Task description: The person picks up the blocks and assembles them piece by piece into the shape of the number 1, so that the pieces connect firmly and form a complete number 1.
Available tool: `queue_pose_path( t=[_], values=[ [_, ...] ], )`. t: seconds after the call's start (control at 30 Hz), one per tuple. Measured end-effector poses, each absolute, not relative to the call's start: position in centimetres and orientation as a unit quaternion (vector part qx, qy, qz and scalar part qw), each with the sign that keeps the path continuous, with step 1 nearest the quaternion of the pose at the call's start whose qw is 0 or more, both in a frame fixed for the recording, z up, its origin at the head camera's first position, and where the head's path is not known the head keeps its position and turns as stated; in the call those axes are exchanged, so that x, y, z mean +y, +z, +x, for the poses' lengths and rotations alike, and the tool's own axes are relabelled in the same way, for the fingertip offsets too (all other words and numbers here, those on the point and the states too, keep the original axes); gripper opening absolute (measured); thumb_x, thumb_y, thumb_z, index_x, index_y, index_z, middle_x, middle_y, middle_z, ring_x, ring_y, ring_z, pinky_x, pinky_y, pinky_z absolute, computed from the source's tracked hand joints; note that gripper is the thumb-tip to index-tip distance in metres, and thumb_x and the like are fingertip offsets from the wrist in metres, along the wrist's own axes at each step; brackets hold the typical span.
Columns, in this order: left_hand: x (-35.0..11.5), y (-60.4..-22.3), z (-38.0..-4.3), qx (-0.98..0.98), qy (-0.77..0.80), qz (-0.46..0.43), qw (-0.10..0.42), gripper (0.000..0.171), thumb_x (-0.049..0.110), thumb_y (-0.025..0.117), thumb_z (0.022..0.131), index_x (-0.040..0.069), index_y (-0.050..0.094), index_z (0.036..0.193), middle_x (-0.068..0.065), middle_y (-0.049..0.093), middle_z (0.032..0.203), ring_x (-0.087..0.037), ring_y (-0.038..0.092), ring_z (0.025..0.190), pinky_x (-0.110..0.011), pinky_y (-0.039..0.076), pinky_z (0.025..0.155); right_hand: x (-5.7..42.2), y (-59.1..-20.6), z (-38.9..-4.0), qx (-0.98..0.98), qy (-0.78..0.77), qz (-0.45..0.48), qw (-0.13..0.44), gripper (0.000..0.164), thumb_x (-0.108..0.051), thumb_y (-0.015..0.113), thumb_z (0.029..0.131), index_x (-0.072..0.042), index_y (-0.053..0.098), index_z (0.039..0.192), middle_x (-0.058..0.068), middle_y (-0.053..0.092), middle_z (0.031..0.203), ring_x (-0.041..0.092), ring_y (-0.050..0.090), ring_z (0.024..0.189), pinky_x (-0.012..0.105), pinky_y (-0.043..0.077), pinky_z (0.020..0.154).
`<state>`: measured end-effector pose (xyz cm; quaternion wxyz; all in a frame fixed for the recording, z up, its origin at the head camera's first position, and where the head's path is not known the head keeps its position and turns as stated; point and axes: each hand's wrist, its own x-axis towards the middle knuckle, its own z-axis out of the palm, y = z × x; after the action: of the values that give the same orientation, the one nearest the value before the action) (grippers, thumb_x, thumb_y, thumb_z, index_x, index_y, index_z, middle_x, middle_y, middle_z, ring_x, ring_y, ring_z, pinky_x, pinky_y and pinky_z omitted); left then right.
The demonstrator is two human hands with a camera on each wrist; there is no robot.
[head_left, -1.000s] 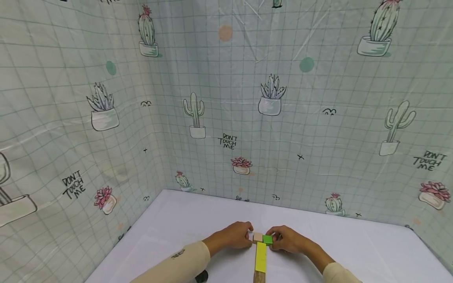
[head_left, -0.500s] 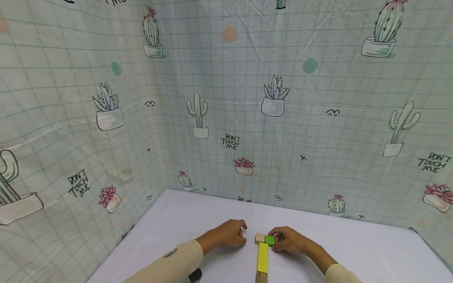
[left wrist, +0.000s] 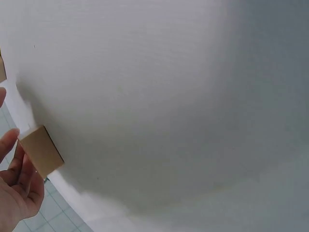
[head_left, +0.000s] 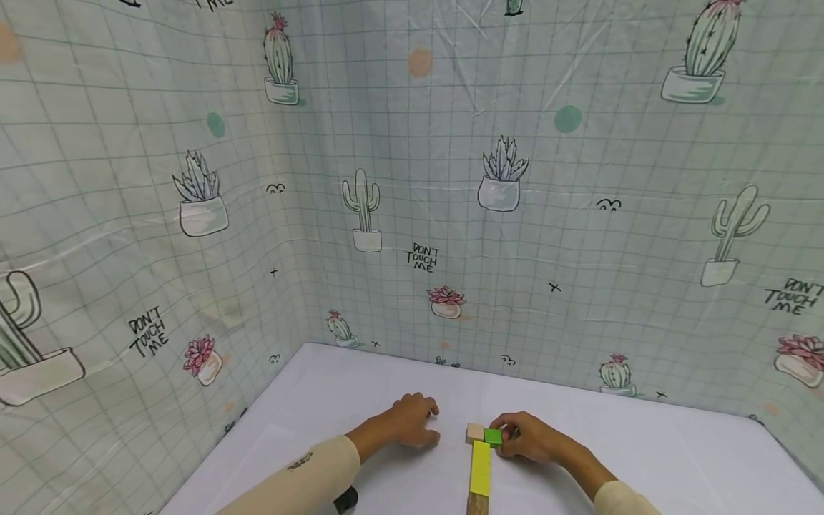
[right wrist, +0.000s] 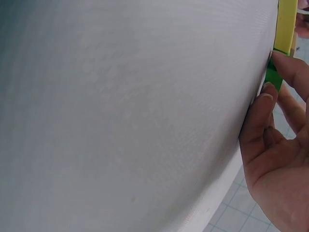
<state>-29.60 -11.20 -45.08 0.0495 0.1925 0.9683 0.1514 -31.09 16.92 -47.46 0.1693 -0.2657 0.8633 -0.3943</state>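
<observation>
My right hand (head_left: 524,436) pinches a green block (head_left: 492,437) between thumb and fingers. In the right wrist view its fingertips lie against that green block (right wrist: 273,77). A tan wooden block (head_left: 475,433) sits right beside the green one. A long yellow piece (head_left: 480,468) runs from these two toward me, with a brown wooden block (head_left: 478,504) at its near end. My left hand (head_left: 412,420) is apart from the blocks on their left, thumb and fingers spread, nothing visible between them. In the left wrist view, fingers are right at a tan block (left wrist: 42,151).
A white table (head_left: 360,386) bears the blocks. Cloth with printed cacti (head_left: 444,214) hangs behind it and along the left. A dark round-ended object (head_left: 346,499) shows beside my left sleeve (head_left: 302,476).
My left hand has moved away from the tan block to the left, its fingers spreading. My right hand has stayed at the green block. The blocks keep their arrangement.
</observation>
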Motion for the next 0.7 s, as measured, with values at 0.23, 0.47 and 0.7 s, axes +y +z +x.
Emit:
queue_pose_path(
  t=[0.23, 0.47, 0.7],
  values=[
    [-12.6, -45.4, -29.7, 0.967, 0.153, 0.194, 0.054, 0.042, 0.036, 0.077, 0.085, 0.012, 0.066, 0.118, 0.002, 0.059, 0.097, -0.014, 0.052, 0.09, -0.033, 0.046, 0.082, 17.0, -47.4, -31.1, 0.86, -0.397, -0.272, 0.169, 0.032, -0.009, 0.074, 0.087, -0.001, 0.066, 0.117, 0.002, 0.056, 0.085, 0.013, 0.051, 0.074, 0.023, 0.043, 0.061],
    [-14.0, -45.6, -29.3, 0.966, 0.168, 0.19, 0.058, 0.045, 0.039, 0.078, 0.083, 0.01, 0.066, 0.115, 0.002, 0.056, 0.094, -0.013, 0.049, 0.085, -0.032, 0.043, 0.076, 16.8, -47.5, -31.1, 0.859, -0.402, -0.266, 0.171, 0.032, -0.009, 0.074, 0.087, -0.002, 0.066, 0.117, 0.002, 0.056, 0.085, 0.014, 0.051, 0.072, 0.023, 0.043, 0.057],
    [-14.8, -45.3, -28.9, 0.969, 0.163, 0.173, 0.067, 0.052, 0.043, 0.081, 0.08, 0.011, 0.065, 0.118, 0.001, 0.055, 0.094, -0.013, 0.048, 0.084, -0.033, 0.042, 0.076, 16.9, -47.6, -31.1, 0.86, -0.401, -0.263, 0.173, 0.032, -0.009, 0.074, 0.087, -0.003, 0.066, 0.117, 0.002, 0.056, 0.085, 0.015, 0.051, 0.073, 0.024, 0.043, 0.057]
  ],
)
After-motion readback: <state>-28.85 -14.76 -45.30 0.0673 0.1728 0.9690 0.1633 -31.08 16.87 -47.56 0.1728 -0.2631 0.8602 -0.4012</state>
